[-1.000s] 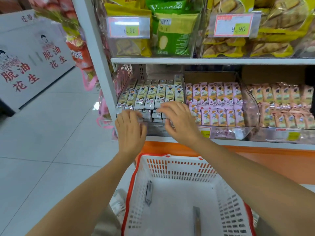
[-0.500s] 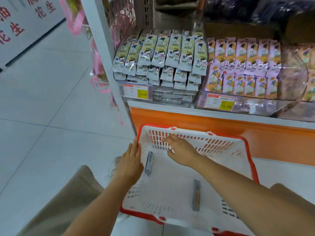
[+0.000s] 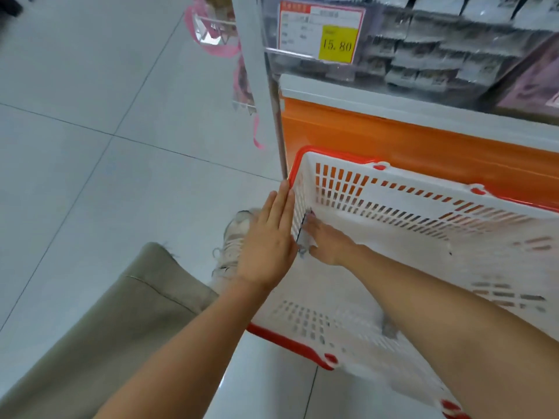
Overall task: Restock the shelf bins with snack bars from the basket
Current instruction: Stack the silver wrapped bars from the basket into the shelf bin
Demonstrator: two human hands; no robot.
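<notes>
Price tag point(image 3: 322, 33) "15.80" on shelf bin point(image 3: 429, 58)

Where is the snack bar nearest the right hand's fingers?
Head view: the snack bar stands against the left inner wall of the basket, between the right hand inside and the flat left hand outside.

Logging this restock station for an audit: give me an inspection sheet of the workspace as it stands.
surface: pale tiled floor; white, red-rimmed basket beside the orange shelf base.
job's things: one snack bar at the basket's left wall; a second snack bar, blurred, on its bottom; stocked shelf bin above.
clutter: nothing seen.
grips: left hand flat against the basket's outer left wall; right hand inside at the bar, hold unclear.
cables: nothing seen.
surroundings: price tag reading 15.80; pink straps; shoe.
</notes>
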